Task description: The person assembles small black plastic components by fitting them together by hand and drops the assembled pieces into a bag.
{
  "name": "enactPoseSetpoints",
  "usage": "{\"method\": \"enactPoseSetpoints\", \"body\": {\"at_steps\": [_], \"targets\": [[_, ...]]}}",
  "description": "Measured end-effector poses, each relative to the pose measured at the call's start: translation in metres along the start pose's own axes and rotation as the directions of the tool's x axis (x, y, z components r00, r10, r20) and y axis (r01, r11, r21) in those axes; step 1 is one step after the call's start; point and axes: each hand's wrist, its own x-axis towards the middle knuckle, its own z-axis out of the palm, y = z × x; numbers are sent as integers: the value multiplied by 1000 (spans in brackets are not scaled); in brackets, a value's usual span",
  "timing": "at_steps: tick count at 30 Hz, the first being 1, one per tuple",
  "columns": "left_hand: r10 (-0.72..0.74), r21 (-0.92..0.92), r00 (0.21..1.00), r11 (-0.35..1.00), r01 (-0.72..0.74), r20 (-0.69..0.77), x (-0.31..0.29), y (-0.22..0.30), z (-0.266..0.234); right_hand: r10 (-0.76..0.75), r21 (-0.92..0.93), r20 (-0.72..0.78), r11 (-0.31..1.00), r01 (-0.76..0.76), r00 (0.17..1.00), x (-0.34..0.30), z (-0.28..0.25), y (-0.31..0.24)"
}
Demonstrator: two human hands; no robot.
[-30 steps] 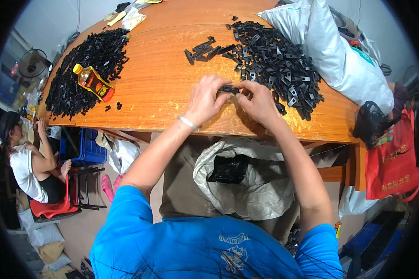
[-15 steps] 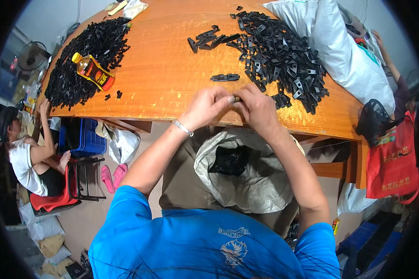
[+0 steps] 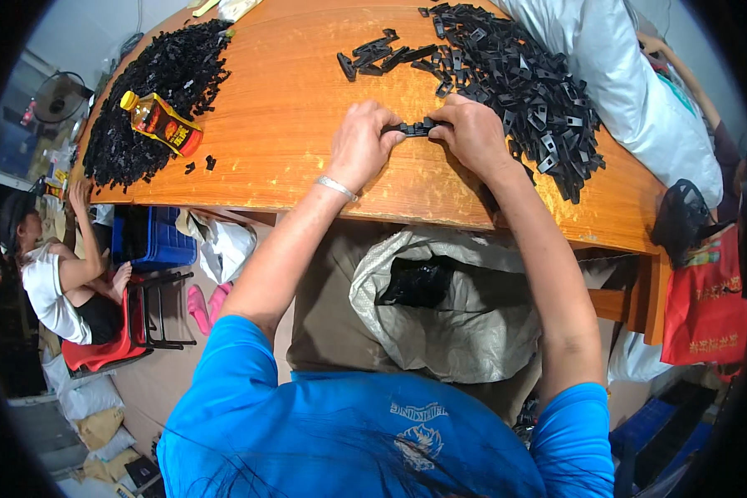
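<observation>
A short row of black plastic clip-like parts (image 3: 416, 129) is at the tabletop between my two hands. My left hand (image 3: 359, 148) pinches its left end with thumb and fingers. At the other end, my right hand (image 3: 473, 137) grips it the same way. The fingers hide both ends of the row. Just right of my right hand spreads a large heap of black plastic parts (image 3: 548, 108), some with a square hole. Several loose long black parts (image 3: 376, 55) lie beyond my hands.
A heap of small black pieces (image 3: 162, 83) covers the table's far left, with a yellow-capped bottle (image 3: 164, 124) on it. A white sack (image 3: 622, 100) leans at the right. Below the table edge, an open woven sack (image 3: 481, 340) holds black contents. A seated person (image 3: 54, 290) is at left.
My hands have moved forward from near the table edge, spread apart, and taken hold of the ends of the row of black parts that lay on the table.
</observation>
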Motion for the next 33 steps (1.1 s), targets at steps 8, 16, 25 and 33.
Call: {"method": "enactPoseSetpoints", "body": {"at_steps": [8,16,25,33], "targets": [[82,-58,990,995,-76,114,5,-1,-3,-117,28,62,993,116,991,-1,2,-7],[-113,-368,913,890,268,393,40,-13,-27,-48,207,325,978,-21,945,-34,-70,-17],[113,347,993,931,-115,26,159,-10,49,-181,-302,0,937,173,983,52,4,34],[-7,429,990,902,-55,141,181,-9,60,-50,-402,192,907,125,980,77,3,42]]}}
